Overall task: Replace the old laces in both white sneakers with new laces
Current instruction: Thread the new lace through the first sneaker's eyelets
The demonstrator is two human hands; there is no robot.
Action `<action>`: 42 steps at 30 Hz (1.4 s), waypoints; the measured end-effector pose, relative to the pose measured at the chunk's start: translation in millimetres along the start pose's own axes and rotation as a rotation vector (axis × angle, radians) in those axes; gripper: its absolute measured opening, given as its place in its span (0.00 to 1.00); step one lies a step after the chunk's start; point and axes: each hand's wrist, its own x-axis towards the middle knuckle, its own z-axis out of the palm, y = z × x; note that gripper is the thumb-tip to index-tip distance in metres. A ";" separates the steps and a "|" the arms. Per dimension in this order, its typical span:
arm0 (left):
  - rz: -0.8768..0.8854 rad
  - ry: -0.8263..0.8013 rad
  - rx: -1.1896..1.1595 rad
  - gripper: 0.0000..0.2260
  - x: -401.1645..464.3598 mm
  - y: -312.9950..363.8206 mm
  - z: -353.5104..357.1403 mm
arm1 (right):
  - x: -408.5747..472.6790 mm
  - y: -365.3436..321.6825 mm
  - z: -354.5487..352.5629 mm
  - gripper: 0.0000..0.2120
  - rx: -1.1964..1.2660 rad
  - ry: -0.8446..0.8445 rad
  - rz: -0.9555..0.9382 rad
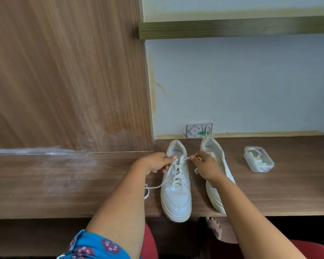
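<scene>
- Head view: two white low-top leather sneakers stand side by side on a brown wood-grain desk (288,193), toes toward the person, heels toward the pale wall.
- Left white sneaker (176,200): toe overhangs the desk's near edge; off-white flat lace (177,174) crisscrossed up the eyelets; long axis runs near-to-far.
- Left hand (153,163) at the left side of that sneaker's top eyelets, fingers curled, pinching the lace's left part; a loose tail trails off left across the desk.
- Right hand (206,165) just right of the same top eyelets, fingers curled, pinching a lace end whose tip points at the eyelet row; another bit of lace hangs below this hand.
- Key relation: lace tip lies between the two hands, just beside the top right eyelet; the right hand is nearer it.
- Right white sneaker (219,176): largely behind the right hand and forearm; cannot tell its lacing.
- Clear rectangular plastic box (258,159), right of the shoes, well apart, holds coiled whitish laces.
- Judgement: working the left sneaker's top eyelets; cannot tell whether threading or pulling out.
</scene>
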 end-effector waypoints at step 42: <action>0.145 0.190 0.256 0.09 8.2 1.3 1.5 | -2.6 3.7 21.9 0.12 -0.359 0.054 -0.131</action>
